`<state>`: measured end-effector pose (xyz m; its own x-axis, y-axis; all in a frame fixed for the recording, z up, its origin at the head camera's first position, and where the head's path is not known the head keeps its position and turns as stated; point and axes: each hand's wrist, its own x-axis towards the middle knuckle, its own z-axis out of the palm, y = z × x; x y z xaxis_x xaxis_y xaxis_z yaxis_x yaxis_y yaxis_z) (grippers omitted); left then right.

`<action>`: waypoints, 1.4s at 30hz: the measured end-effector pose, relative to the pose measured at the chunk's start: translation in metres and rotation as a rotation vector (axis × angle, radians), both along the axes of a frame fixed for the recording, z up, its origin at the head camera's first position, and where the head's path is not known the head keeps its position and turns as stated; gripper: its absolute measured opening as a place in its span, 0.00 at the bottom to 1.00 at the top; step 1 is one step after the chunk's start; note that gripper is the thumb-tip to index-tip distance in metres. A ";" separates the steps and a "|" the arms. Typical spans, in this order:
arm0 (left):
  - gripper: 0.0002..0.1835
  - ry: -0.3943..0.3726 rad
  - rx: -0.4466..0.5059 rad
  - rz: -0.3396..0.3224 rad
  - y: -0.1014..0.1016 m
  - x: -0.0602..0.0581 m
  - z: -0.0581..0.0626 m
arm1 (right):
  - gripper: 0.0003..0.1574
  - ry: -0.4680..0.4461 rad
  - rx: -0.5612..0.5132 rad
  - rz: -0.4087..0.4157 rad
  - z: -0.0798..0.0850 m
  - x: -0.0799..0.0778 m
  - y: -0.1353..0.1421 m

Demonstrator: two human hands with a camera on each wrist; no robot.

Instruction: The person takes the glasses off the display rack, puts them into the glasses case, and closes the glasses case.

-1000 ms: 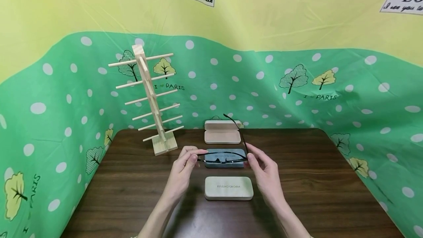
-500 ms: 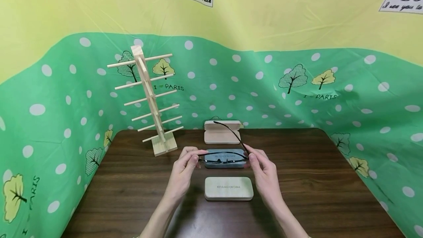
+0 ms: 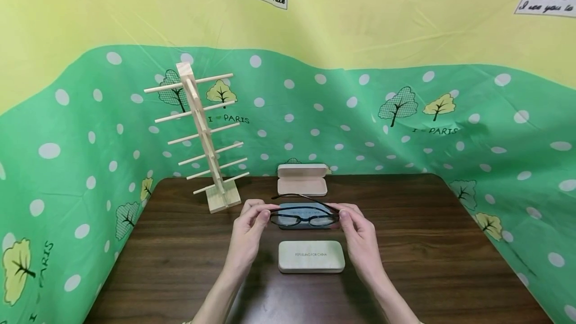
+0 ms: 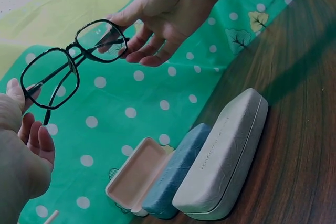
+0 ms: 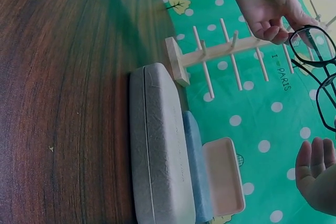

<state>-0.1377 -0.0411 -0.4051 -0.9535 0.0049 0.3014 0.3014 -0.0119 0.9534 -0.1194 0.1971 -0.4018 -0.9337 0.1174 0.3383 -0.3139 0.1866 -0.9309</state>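
A pair of black-framed glasses (image 3: 304, 219) hangs above the blue case, lenses facing me. Pinching its left end between thumb and fingers is my left hand (image 3: 246, 234). At the other end my right hand (image 3: 362, 234) pinches the frame near the hinge. Both temples lie folded across behind the lenses, one of them angled slightly upward toward the left. The left wrist view shows the glasses (image 4: 72, 51) off the table between both hands. Below them lies a blue glasses case (image 3: 306, 206), shut and partly hidden by the frame.
A pale grey-green case (image 3: 311, 257), closed, lies nearest me on the dark wooden table (image 3: 432, 264). Behind the blue one stands an open pinkish case (image 3: 302, 186). At the back left is a wooden rack (image 3: 204, 136) with several pegs. A patterned cloth (image 3: 342, 114) surrounds the table.
The temple at my right hand has swung down and left, from sticking up to lying folded behind the lenses. The front has tilted so the lenses show more. Both hands stay in place.
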 end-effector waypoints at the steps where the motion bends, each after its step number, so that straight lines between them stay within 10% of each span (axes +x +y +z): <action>1: 0.11 -0.007 0.006 0.006 0.000 0.000 0.000 | 0.20 -0.003 0.001 -0.001 0.000 0.000 0.000; 20: 0.09 -0.058 -0.035 0.063 0.006 -0.018 -0.011 | 0.23 -0.019 0.033 0.047 -0.007 -0.014 0.013; 42: 0.13 -0.090 -0.301 0.104 0.007 -0.067 -0.010 | 0.24 -0.250 0.167 0.139 -0.010 -0.072 0.034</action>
<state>-0.2045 -0.0346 -0.4148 -0.9762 -0.0173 0.2161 0.2010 0.3012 0.9321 -0.1916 0.2310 -0.4114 -0.9934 -0.0544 0.1007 -0.1127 0.3146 -0.9425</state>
